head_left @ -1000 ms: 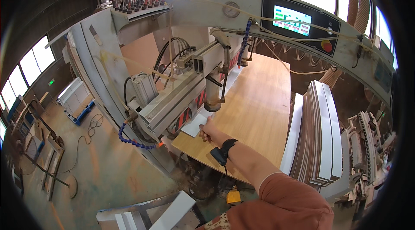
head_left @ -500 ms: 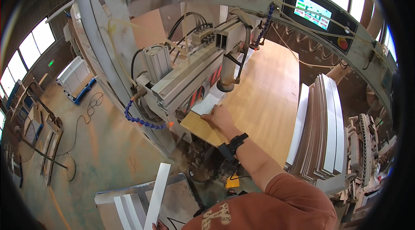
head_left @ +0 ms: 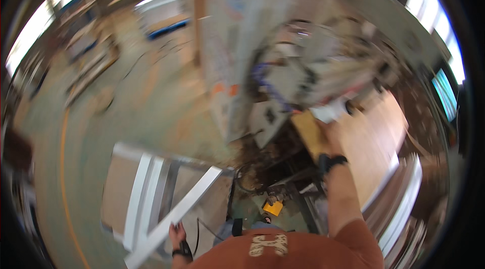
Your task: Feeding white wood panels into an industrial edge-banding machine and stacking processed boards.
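My left hand [head_left: 177,233], at the lower left, is closed around a long white strip board [head_left: 194,193]. The board slants above a low stack, its upper end to the right. My right hand [head_left: 331,135] reaches to the near corner of the wood-grain tabletop [head_left: 374,132] of the machine. It lies beside a white panel piece [head_left: 328,111]; motion smears its fingers, so their grip on the piece is unclear. A dark band circles each wrist.
More white strips [head_left: 135,203] lie on the low brown-topped stack. The grey machine [head_left: 313,72] and its post stand ahead. Edge-standing white boards [head_left: 401,208] are at the right. A yellow pedal [head_left: 273,207] sits on the floor near my foot.
My view has swung left and down, blurring the machine. My left hand with the white strip board has come further into view, the board tilting more. My right hand stays at the table corner.
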Demonstrator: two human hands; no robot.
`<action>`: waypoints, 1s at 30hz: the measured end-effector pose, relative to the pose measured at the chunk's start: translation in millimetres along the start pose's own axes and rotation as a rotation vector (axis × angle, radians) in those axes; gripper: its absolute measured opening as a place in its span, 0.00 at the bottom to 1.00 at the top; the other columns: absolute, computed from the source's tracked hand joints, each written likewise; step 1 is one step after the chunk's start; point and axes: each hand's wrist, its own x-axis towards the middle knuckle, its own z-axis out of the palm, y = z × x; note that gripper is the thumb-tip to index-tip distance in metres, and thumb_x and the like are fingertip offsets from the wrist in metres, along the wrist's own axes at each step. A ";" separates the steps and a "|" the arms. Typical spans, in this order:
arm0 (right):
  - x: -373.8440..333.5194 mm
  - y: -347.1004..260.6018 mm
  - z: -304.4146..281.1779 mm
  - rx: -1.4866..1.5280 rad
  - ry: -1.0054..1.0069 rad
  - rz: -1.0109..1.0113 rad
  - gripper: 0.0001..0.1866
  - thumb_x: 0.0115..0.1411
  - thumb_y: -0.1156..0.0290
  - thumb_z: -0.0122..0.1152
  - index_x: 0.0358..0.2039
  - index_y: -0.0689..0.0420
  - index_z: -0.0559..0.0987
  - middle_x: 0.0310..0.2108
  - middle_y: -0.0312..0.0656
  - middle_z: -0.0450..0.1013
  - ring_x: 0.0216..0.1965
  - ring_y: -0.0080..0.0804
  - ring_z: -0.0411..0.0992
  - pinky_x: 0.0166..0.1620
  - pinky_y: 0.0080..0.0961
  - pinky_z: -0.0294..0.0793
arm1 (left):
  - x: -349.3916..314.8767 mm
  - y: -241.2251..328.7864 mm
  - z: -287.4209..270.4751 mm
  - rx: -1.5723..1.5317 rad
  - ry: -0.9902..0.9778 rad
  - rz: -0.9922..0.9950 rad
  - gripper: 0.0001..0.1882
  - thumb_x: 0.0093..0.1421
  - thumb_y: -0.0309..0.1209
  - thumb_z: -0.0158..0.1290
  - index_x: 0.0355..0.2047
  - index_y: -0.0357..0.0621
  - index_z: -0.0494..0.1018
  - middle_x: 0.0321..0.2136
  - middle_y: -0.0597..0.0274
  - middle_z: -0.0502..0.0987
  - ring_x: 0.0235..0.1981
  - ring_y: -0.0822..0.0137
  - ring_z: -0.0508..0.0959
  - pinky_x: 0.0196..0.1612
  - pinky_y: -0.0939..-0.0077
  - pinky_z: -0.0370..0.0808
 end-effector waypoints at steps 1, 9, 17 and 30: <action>2.1 3.3 -0.7 -0.104 -0.088 -0.081 0.29 0.38 0.48 0.59 0.22 0.67 0.72 0.17 0.48 0.70 0.19 0.35 0.67 0.23 0.33 0.64 | 2.4 1.4 -3.2 0.024 0.090 0.031 0.13 0.55 0.28 0.38 0.39 0.32 0.60 0.41 0.50 0.63 0.45 0.57 0.63 0.48 0.67 0.63; -112.2 68.7 23.2 0.694 0.203 -0.171 0.12 0.52 0.65 0.50 0.28 0.63 0.72 0.19 0.33 0.64 0.15 0.14 0.57 0.17 0.10 0.55 | 57.3 35.7 -49.4 -0.137 0.322 0.322 0.11 0.52 0.23 0.43 0.36 0.33 0.60 0.34 0.55 0.64 0.34 0.59 0.68 0.39 0.66 0.72; -119.2 39.0 27.1 0.704 0.253 -0.112 0.17 0.55 0.61 0.45 0.15 0.59 0.66 0.11 0.29 0.52 0.12 0.12 0.49 0.15 0.11 0.45 | 178.9 72.5 -67.4 -0.133 0.528 0.458 0.11 0.49 0.25 0.49 0.33 0.33 0.63 0.31 0.57 0.65 0.26 0.66 0.70 0.27 0.79 0.74; -109.3 55.0 9.1 0.219 0.520 0.029 0.20 0.52 0.53 0.47 0.16 0.56 0.69 0.12 0.28 0.57 0.14 0.12 0.54 0.16 0.10 0.50 | 363.8 103.6 -105.5 -0.130 0.571 0.429 0.13 0.49 0.26 0.50 0.33 0.30 0.62 0.29 0.53 0.66 0.23 0.65 0.71 0.24 0.82 0.74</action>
